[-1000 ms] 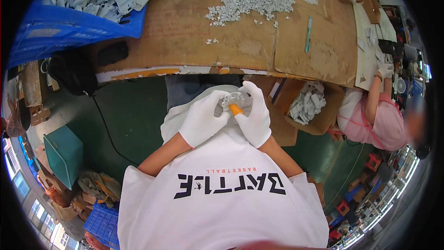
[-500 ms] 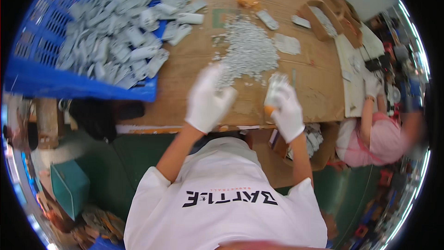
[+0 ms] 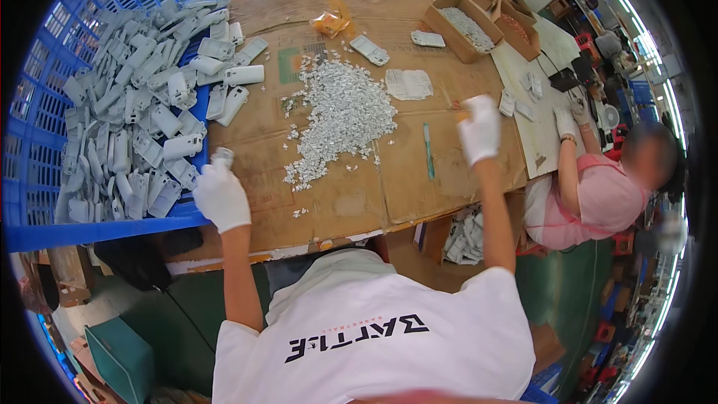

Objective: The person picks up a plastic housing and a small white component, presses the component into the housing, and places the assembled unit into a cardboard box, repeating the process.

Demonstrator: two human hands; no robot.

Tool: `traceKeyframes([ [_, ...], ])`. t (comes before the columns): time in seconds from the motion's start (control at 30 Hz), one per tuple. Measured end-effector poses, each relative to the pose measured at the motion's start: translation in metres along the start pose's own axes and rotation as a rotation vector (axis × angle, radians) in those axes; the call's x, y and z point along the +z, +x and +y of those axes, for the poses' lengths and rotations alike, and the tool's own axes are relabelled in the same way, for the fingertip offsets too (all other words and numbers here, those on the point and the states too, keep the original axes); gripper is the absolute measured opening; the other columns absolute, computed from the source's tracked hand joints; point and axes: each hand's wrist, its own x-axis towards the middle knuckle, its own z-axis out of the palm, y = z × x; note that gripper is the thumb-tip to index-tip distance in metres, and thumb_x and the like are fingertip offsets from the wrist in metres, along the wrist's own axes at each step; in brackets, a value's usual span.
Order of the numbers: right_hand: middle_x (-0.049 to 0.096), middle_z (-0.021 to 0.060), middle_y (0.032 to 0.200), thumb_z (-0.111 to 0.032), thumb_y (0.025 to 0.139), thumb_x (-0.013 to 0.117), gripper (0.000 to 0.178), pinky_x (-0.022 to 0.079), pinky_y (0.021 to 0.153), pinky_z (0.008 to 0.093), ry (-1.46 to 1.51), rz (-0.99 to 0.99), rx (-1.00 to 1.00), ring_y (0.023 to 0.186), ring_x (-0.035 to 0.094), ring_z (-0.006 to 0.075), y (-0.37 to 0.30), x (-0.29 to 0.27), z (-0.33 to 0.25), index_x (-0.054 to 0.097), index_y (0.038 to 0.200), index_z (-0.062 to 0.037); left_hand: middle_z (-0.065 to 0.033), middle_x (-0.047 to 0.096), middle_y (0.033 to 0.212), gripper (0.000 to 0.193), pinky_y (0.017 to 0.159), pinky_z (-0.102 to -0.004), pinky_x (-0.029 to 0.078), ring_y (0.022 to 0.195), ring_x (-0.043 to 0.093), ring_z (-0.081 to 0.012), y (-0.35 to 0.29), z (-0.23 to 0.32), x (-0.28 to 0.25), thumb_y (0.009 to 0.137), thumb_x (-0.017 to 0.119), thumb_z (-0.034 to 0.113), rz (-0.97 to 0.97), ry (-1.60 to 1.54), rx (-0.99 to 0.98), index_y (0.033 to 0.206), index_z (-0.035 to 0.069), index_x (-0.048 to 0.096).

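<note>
My left hand [image 3: 219,196], in a white glove, is at the near right corner of the blue crate [image 3: 45,172] and grips a small grey plastic housing [image 3: 222,155] at its fingertips. My right hand [image 3: 480,129], also gloved, reaches out over the right side of the cardboard-covered table [image 3: 419,194]. It is closed around a small orange-tipped tool [image 3: 463,114] that shows only at its far edge. Between the hands lies a pile of small white parts [image 3: 340,116].
The crate holds several grey housings [image 3: 142,105]. On the cardboard lie a teal pen-like tool [image 3: 428,151], a flat white packet [image 3: 409,84] and an orange bag [image 3: 329,24]. Open cardboard boxes [image 3: 467,26] stand at the back right. A person in pink [image 3: 591,194] works at the right.
Both hands rose from my lap to the table and spread apart. The left went to the crate corner with the housing. The right went out to the right.
</note>
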Motion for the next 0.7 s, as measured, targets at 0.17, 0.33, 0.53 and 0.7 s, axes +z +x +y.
traceKeyframes([
  [0.17,0.063,0.0066,0.098,-0.005,0.074,0.075,0.026,0.051,0.084,0.0398,0.368,-0.317,-0.205,0.096,0.061,0.0296,-0.041,0.020,-0.096,0.064,0.097,-0.0115,-0.0063,0.060,0.090,0.012,0.071,-0.0414,0.052,0.085,0.062,-0.0265,-0.044,0.027,-0.003,0.080,0.074,0.021,-0.130,-0.303,0.200,0.085,0.013,0.066],
  [0.33,0.063,0.0122,0.094,-0.007,0.079,0.070,0.014,0.053,0.078,0.0425,0.297,-0.514,-0.224,0.090,0.064,0.0336,-0.023,0.042,-0.092,0.065,0.092,-0.0073,-0.0119,0.061,0.101,0.010,0.079,-0.0445,0.052,0.101,0.061,-0.0328,-0.033,0.016,-0.023,0.080,0.072,0.009,0.113,-0.430,0.356,0.087,0.010,0.065],
  [0.53,0.064,0.0156,0.093,-0.011,0.080,0.069,0.011,0.055,0.078,0.0445,0.032,-0.529,-0.195,0.088,0.066,0.0348,-0.032,0.046,-0.106,0.065,0.090,-0.0066,-0.0218,0.062,0.115,0.028,0.080,-0.0465,0.052,0.098,0.063,-0.0415,-0.036,0.006,-0.004,0.086,0.066,0.006,-0.422,-0.745,0.080,0.110,0.008,0.052],
  [0.7,0.067,0.0111,0.091,-0.001,0.077,0.070,0.021,0.053,0.072,0.0311,0.881,-0.366,0.050,0.080,0.067,0.0217,-0.076,-0.039,-0.203,0.068,0.098,-0.0053,-0.0213,0.064,0.105,0.087,0.084,-0.0391,0.051,0.093,0.064,-0.0339,-0.066,0.025,-0.076,0.079,0.064,-0.003,-0.427,-1.341,-0.143,0.156,0.011,0.026],
])
